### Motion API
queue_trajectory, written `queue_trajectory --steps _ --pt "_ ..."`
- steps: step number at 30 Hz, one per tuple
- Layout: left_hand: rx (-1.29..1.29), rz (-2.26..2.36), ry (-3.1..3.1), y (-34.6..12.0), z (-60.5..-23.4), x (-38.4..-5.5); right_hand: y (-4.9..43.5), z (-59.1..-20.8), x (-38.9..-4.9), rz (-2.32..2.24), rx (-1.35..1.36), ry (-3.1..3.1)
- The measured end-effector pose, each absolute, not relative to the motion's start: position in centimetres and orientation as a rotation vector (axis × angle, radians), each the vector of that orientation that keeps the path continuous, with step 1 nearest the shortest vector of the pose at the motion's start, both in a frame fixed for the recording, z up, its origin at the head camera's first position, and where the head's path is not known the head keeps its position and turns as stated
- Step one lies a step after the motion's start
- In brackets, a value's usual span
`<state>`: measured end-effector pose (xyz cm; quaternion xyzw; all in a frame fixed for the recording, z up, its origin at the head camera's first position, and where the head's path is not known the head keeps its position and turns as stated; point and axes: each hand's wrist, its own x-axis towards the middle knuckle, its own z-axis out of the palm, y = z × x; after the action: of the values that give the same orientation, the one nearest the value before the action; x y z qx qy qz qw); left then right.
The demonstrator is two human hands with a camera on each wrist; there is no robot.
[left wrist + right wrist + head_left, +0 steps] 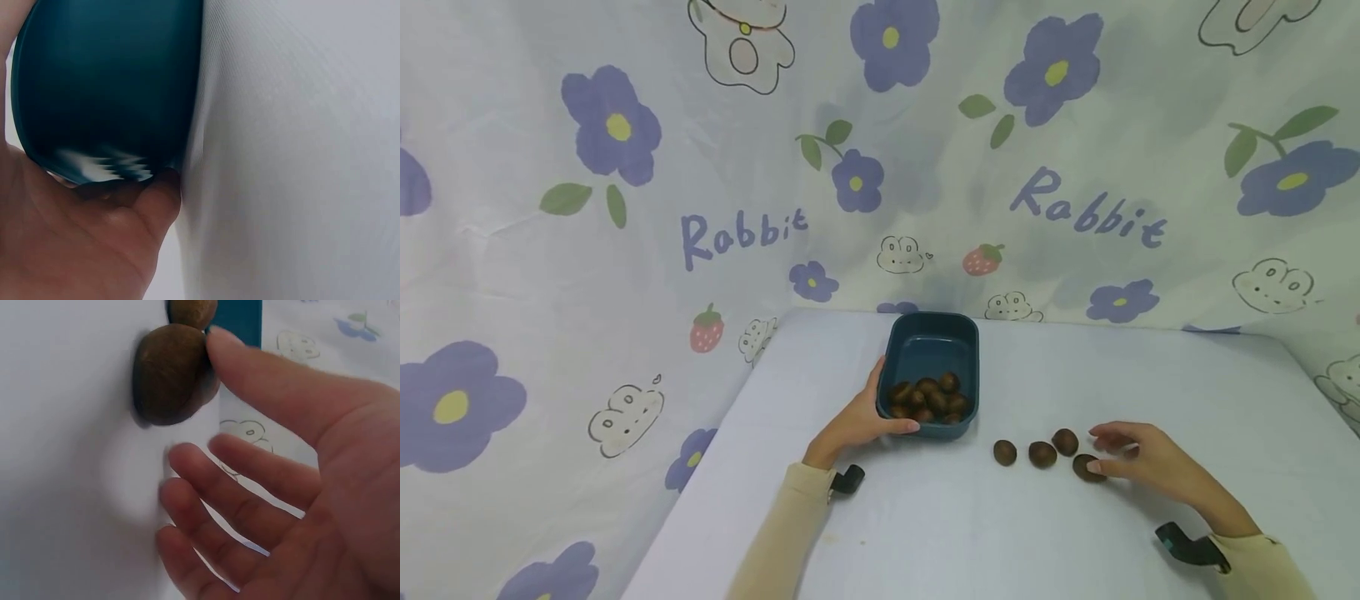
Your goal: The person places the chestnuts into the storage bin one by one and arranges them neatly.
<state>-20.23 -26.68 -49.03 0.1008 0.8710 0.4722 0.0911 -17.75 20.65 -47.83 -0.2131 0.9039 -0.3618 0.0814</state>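
A dark teal rectangular container [928, 329] stands on the table, with several brown chestnuts [927, 387] heaped in its near end. My left hand [856, 417] grips its near left corner, thumb along the near side and fingers on the left side. In the left wrist view, curled fingers [159, 203] lie against the container's wall [112, 75]. Several more chestnuts lie in a loose row right of the container. My right hand [1150, 462] is at the rightmost chestnut [1084, 467], its thumb over that nut's edge. In the right wrist view, the other fingers [187, 503] are spread apart from the chestnut [169, 375].
A white cloth covers the table [940, 525]. Behind and to the left hangs a curtain [737, 158] printed with purple flowers, rabbits and strawberries. Each wrist carries a small black camera mount, the right one [1191, 546] close above the table.
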Motion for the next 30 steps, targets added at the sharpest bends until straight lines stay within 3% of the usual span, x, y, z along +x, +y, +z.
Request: queue_trajectory --steps 30 --pt "0.304 1.423 2.58 -26.69 -48.85 -19.96 20.87 -47.61 -17.51 -1.019 -0.863 2.663"
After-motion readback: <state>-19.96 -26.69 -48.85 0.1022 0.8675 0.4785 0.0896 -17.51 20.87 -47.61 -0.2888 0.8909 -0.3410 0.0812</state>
